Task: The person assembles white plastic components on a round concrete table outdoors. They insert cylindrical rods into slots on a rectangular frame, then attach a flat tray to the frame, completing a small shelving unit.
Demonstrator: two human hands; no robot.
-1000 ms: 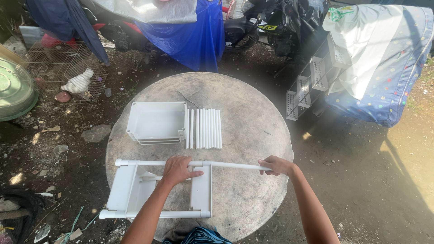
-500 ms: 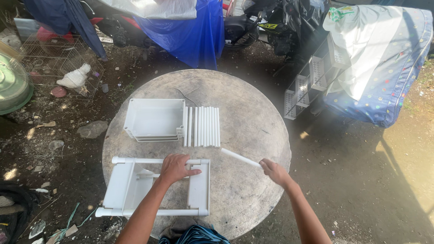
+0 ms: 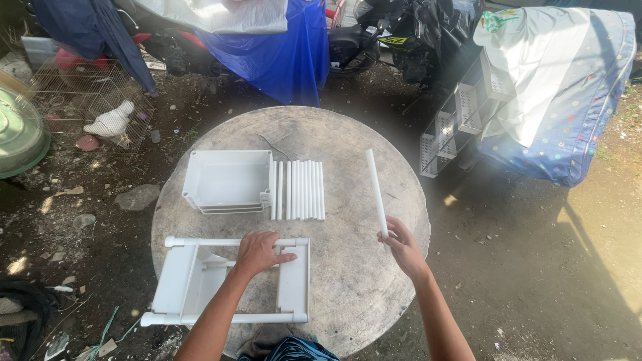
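The left hand (image 3: pixel 259 253) is lying flat, palm down and fingers spread, on the upper rail of a white plastic rack frame (image 3: pixel 231 281), so its grip is not closed around anything; it is only pressing on the frame. This frame is resting on the near left part of the round stone counter (image 3: pixel 348 134), and its left end is reaching over the counter edge. The right hand (image 3: pixel 401 246) is closing its grip around the lower end of a single white tube (image 3: pixel 376 190), which is pointing away from the person, nearly straight up in the picture, above the right half of the counter. I cannot tell if the far end of the tube is touching the counter or is lifted. Between the two hands and farther back, a row of white tubes (image 3: pixel 298 190) is lying side by side on the counter, and just beside it on the left a stack of white trays (image 3: pixel 226 180) is sitting, touching the row or very close to it. Beyond the counter on the dirt ground, a wire cage (image 3: pixel 87 107) with a white bird (image 3: pixel 112 122) is standing at the left, a blue tarp (image 3: pixel 284 57) is hanging behind, and a finished white shelf unit (image 3: pixel 461 110) is leaning at the right against a covered object.
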